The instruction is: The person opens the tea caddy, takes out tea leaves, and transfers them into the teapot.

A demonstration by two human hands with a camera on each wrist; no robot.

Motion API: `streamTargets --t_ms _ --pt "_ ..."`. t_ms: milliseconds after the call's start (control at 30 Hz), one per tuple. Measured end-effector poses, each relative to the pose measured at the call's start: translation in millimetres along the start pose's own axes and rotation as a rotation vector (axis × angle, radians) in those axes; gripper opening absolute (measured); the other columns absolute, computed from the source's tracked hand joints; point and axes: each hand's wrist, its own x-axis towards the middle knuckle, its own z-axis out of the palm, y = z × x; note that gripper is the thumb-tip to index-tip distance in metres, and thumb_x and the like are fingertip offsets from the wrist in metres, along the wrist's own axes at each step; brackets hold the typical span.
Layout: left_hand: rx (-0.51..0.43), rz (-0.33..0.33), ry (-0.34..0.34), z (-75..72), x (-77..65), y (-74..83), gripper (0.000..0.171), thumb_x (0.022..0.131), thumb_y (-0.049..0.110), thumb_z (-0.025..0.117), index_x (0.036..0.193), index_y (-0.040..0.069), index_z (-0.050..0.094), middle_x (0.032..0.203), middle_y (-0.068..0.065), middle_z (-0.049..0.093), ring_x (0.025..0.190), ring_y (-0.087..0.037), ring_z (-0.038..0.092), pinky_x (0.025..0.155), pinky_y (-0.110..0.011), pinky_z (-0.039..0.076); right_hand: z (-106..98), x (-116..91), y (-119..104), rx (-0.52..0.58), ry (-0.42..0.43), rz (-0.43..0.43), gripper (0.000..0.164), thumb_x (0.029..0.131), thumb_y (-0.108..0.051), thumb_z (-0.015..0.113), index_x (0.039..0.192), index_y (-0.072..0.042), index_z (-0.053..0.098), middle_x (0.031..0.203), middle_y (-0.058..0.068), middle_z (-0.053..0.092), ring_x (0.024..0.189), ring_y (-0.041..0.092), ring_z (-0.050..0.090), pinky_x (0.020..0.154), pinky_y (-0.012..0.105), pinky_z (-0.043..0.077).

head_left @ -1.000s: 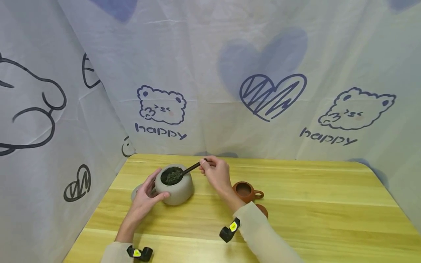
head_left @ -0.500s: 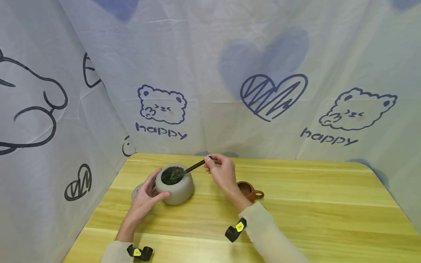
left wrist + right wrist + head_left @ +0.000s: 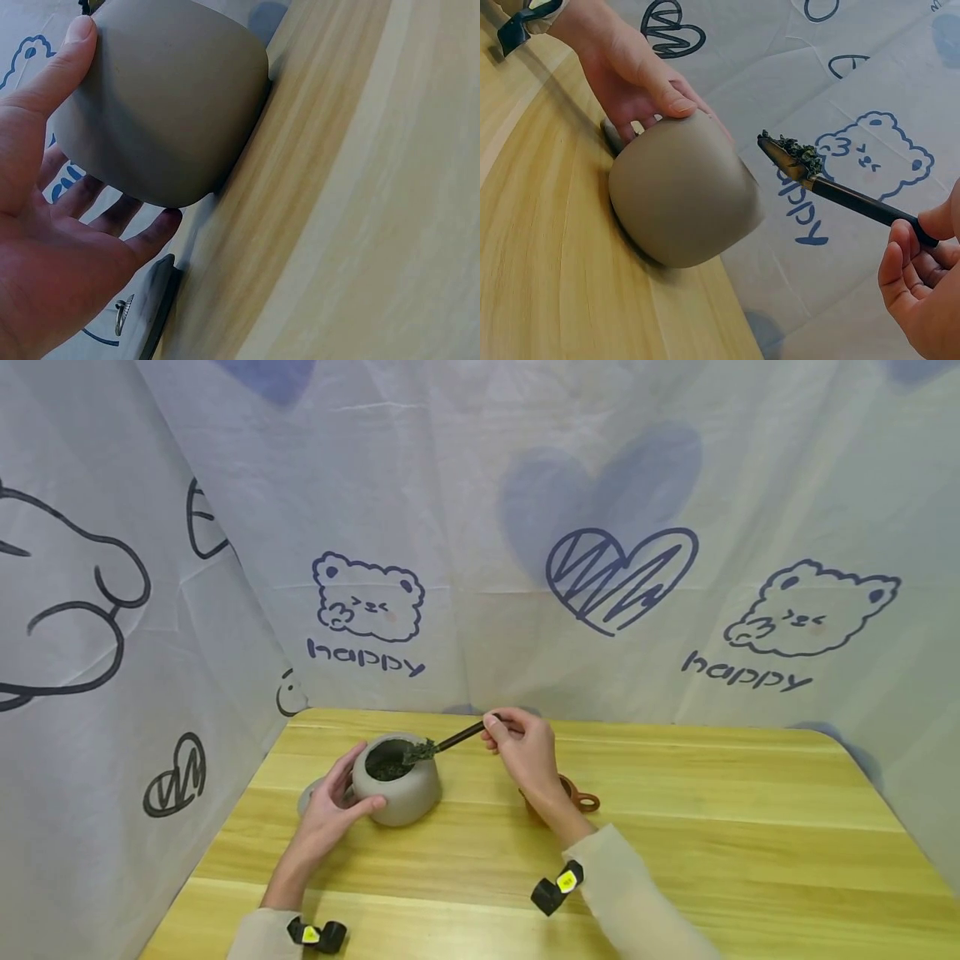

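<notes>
My left hand [image 3: 330, 814] holds the side of a round grey tea jar [image 3: 408, 797], fingers and thumb spread about it. Dark green tea leaves lie inside its open mouth. Between thumb and fingertips, my right hand [image 3: 527, 752] pinches the dark handle of a tea scoop [image 3: 461, 737]. Heaped on its blade are dried tea leaves [image 3: 799, 154], held just over the jar's right rim in the head view. The right wrist view shows the loaded blade apart from the jar [image 3: 682, 195]. My left thumb [image 3: 56, 71] presses the jar's wall in the left wrist view.
A reddish-brown clay pot [image 3: 590, 802] with a loop handle stands partly hidden behind my right forearm. Beside my left hand lies a grey lid [image 3: 306, 795]; the left wrist view shows a metal ring [image 3: 122, 315] on it. Printed cloth [image 3: 487, 543] hangs behind the wooden table [image 3: 750, 827].
My right hand has drawn the scoop up and right, lifting a heap of tea leaves from inside the jar to its rim. The left hand and jar have stayed nearly still.
</notes>
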Motion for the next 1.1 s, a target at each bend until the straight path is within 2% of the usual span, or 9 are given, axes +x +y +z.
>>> streamTargets --t_ms 233,533,633,733,933,1100 --pt "-0.008 0.002 -0.004 0.1 0.8 -0.9 0.088 0.092 0.011 0.078 0.163 0.021 0.028 0.166 -0.01 0.028 0.152 -0.031 0.026 0.116 -0.047 0.034 -15.9 -3.4 0.1 -0.016 0.024 0.012 0.018 0.102 -0.013 0.067 0.103 0.003 0.075 0.086 0.018 0.073 0.071 0.016 0.069 0.073 0.046 0.062" --pt "0.003 0.004 -0.004 0.9 0.8 0.1 0.087 0.093 0.01 0.078 0.164 0.019 0.028 0.167 -0.01 0.027 0.152 -0.032 0.025 0.116 -0.051 0.033 -40.4 -7.1 4.0 -0.026 0.035 0.018 0.02 0.102 -0.015 0.066 0.105 0.003 0.075 0.087 0.018 0.073 0.072 0.018 0.069 0.072 0.044 0.062" --pt "-0.001 0.002 -0.009 0.5 0.7 1.0 0.087 0.093 0.01 0.077 0.164 0.019 0.027 0.167 -0.011 0.027 0.153 -0.032 0.025 0.116 -0.049 0.033 -49.0 -7.7 7.6 -0.019 0.042 0.018 0.019 0.102 -0.014 0.066 0.105 0.003 0.075 0.088 0.02 0.073 0.071 0.017 0.069 0.07 0.04 0.062" --pt "0.0 0.004 -0.008 0.4 0.7 1.1 0.087 0.093 0.011 0.077 0.164 0.02 0.027 0.167 -0.011 0.027 0.153 -0.032 0.025 0.117 -0.042 0.034 -57.4 -8.1 10.9 -0.017 0.047 0.021 0.02 0.102 -0.014 0.066 0.105 0.004 0.075 0.089 0.023 0.072 0.071 0.017 0.069 0.068 0.036 0.062" --pt "-0.01 0.001 -0.007 0.3 1.1 -0.2 0.087 0.093 0.011 0.078 0.164 0.02 0.028 0.167 -0.009 0.028 0.153 -0.03 0.024 0.108 -0.014 0.036 -75.1 -11.0 12.1 -0.022 0.056 0.029 0.02 0.102 -0.015 0.066 0.106 0.003 0.074 0.091 0.027 0.071 0.072 0.018 0.069 0.069 0.039 0.062" --pt "-0.007 0.002 -0.009 1.0 0.9 -1.2 0.088 0.093 0.012 0.078 0.164 0.019 0.027 0.167 -0.01 0.028 0.153 -0.031 0.023 0.108 -0.013 0.035 -90.9 -15.5 10.0 -0.05 0.073 0.038 0.024 0.103 -0.017 0.065 0.107 0.005 0.073 0.092 0.025 0.071 0.074 0.016 0.068 0.069 0.032 0.061"
